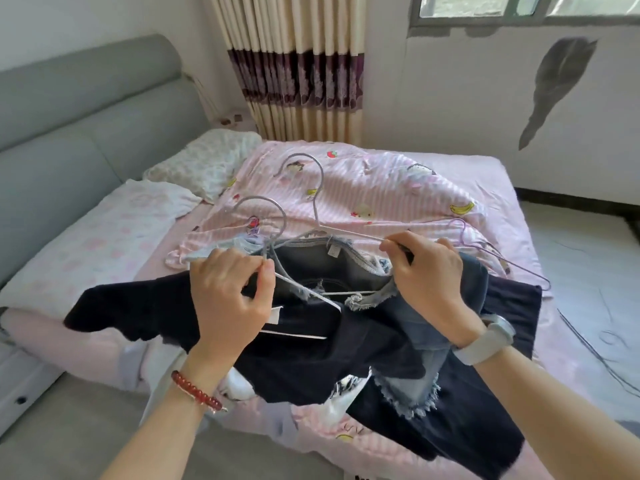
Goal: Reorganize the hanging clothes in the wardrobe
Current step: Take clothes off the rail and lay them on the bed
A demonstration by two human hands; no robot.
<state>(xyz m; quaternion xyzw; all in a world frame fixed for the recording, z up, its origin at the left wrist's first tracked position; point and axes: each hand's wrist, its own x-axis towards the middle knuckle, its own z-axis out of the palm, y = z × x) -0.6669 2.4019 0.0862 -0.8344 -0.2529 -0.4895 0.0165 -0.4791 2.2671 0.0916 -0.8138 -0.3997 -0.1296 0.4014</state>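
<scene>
Left hand (230,292) pinching a wire hanger (277,237) at its neck, right hand (427,275) gripping a second wire hanger (320,202) by its arm, frayed denim shorts (408,327) and dark garment (145,306) held above the pink bed (485,174)

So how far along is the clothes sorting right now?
Early. Done: clothes are off the rail, piled on the bed. In hand: left hand and right hand each grip a wire hanger over the denim garment and dark top. Left: rehanging; no wardrobe in view.
</scene>
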